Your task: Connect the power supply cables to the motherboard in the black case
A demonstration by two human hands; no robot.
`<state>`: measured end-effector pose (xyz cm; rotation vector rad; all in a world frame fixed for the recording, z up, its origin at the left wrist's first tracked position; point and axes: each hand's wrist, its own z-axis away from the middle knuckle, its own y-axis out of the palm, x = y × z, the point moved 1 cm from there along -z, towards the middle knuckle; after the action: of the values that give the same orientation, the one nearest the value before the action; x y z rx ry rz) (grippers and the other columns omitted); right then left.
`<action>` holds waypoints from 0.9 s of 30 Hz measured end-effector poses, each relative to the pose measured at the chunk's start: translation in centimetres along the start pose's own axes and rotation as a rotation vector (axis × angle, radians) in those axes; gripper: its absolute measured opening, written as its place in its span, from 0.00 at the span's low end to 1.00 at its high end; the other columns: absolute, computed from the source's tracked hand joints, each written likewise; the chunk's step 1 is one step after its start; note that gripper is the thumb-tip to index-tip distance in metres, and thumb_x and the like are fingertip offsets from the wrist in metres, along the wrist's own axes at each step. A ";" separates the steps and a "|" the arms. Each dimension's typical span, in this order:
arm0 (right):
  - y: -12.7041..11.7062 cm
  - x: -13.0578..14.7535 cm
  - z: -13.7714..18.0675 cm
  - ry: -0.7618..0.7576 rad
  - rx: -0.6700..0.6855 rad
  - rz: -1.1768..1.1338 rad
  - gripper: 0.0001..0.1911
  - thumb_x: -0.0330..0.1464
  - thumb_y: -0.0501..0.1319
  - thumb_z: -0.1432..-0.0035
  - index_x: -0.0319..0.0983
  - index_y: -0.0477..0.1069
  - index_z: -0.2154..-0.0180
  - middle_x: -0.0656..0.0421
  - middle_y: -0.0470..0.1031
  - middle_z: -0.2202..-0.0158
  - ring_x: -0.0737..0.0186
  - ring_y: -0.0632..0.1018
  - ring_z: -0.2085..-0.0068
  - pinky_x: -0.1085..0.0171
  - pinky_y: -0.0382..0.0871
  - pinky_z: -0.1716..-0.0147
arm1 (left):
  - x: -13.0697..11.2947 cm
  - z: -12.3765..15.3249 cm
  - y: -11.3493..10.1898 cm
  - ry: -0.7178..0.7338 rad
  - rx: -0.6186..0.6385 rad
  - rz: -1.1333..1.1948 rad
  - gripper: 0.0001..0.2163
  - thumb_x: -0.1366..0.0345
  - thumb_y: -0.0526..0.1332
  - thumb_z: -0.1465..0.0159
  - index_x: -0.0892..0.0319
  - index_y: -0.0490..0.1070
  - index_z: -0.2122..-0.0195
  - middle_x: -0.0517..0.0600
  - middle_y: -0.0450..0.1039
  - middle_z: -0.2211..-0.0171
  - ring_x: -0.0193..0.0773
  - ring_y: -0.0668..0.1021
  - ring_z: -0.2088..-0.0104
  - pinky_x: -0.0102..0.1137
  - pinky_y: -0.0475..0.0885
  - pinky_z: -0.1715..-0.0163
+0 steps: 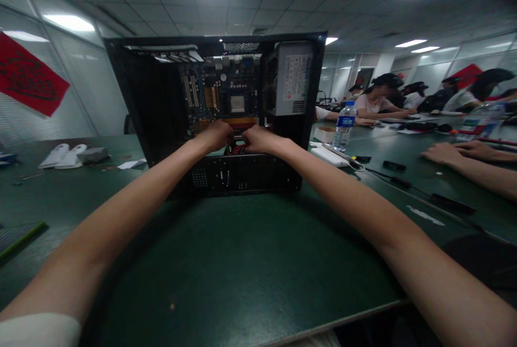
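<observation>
An open black computer case (266,175) stands in front of me on the green table (242,250). Inside it are a motherboard (224,84) with a square processor spot (237,103) and, at upper right, a grey power supply (291,80) with a label. Both hands reach into the lower middle of the case. My left hand (217,136) is closed, with its fingers curled near the memory slots. Just right of it, my right hand (259,138) is closed too. Red and dark wires (237,148) lie between and below the hands. What the fingertips hold is hidden.
To the right stand a water bottle (344,127), a white device (330,155) and a small box (324,134), with cables (388,177) beyond. White gloves (64,156) and a grey block (93,154) lie left. A co-worker's hands (444,154) rest at the right.
</observation>
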<state>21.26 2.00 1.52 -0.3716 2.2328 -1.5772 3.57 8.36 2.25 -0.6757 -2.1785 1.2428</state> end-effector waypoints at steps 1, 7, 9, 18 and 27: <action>0.0 0.0 0.0 0.000 -0.001 0.001 0.14 0.33 0.64 0.38 0.31 0.81 0.54 0.44 0.82 0.55 0.52 0.82 0.58 0.64 0.63 0.67 | 0.1 0.0 0.0 0.000 0.000 -0.006 0.10 0.72 0.61 0.38 0.61 0.84 0.63 0.57 0.83 0.63 0.45 0.82 0.61 0.34 0.70 0.60; -0.2 0.1 0.2 0.003 0.005 -0.005 0.15 0.33 0.64 0.37 0.32 0.81 0.53 0.45 0.82 0.54 0.52 0.81 0.57 0.65 0.64 0.66 | 0.2 0.2 0.0 -0.018 0.022 -0.002 0.10 0.70 0.62 0.38 0.60 0.84 0.63 0.56 0.83 0.65 0.45 0.81 0.63 0.34 0.70 0.61; -0.3 0.2 0.3 0.005 0.015 -0.010 0.15 0.33 0.64 0.37 0.31 0.81 0.53 0.44 0.82 0.54 0.53 0.81 0.57 0.65 0.65 0.65 | -0.1 0.2 -0.1 -0.011 0.022 -0.004 0.09 0.71 0.62 0.38 0.61 0.84 0.64 0.57 0.82 0.66 0.46 0.81 0.63 0.35 0.70 0.62; -0.2 0.2 0.2 -0.008 0.019 0.015 0.14 0.32 0.64 0.37 0.31 0.82 0.54 0.44 0.83 0.56 0.54 0.81 0.59 0.65 0.63 0.66 | -0.9 0.6 -0.7 0.020 0.004 0.014 0.09 0.73 0.61 0.38 0.62 0.84 0.65 0.58 0.82 0.64 0.45 0.81 0.63 0.34 0.68 0.64; -0.1 0.2 0.2 -0.016 0.008 0.004 0.13 0.32 0.64 0.37 0.30 0.82 0.56 0.43 0.82 0.57 0.54 0.81 0.61 0.64 0.59 0.69 | -1.1 0.5 -0.6 0.026 0.002 0.010 0.09 0.70 0.61 0.36 0.61 0.83 0.64 0.57 0.83 0.64 0.42 0.81 0.64 0.31 0.68 0.64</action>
<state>21.17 1.70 1.49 -0.3761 2.2134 -1.5760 3.97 7.09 2.38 -0.6989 -2.1549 1.2347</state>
